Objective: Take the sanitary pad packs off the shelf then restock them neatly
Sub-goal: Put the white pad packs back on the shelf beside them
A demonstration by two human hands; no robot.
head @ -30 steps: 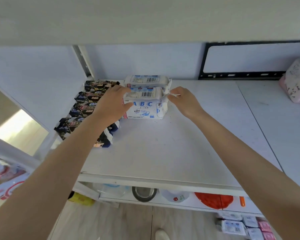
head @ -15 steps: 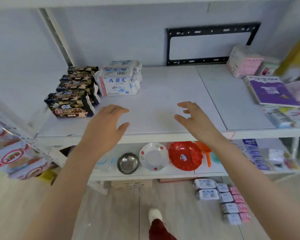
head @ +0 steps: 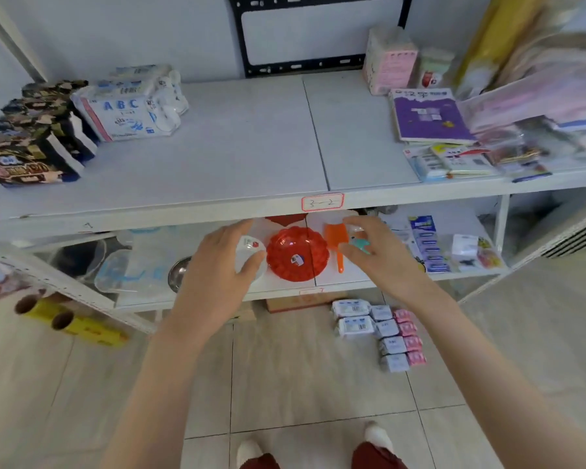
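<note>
Shelf: flat, matte white boards are meeting at a thin seam, and a red-bordered paper label is sticking to the front edge.
White pad packs: soft, pillowy rectangles in glossy white wrap with blue "ABC" print are sitting at the back left of the shelf, one behind another.
Dark packs: shiny black-and-gold wrapped blocks are standing in a row just beside the white pad packs, touching them.
Floor packs: small wrapped blocks in white, pale blue and pink are lying in tidy rows on the floor, which is smooth beige tile, just in front of the lower shelf.
Lower shelf: a round, ribbed red plastic bowl and an orange plastic scoop are lying near its middle.
Right side of shelf: a flat purple book is lying near a blurred pink wrapped pack.
Left hand: it is hovering palm down below the shelf edge, holding nothing; its fingers are resting straight and close together, thumb out.
Right hand: it is hovering palm down at the same height, holding nothing, with fingers loosely spread and slightly bent.
Arms: both bare forearms are reaching forward, well apart from every pad pack.
</note>
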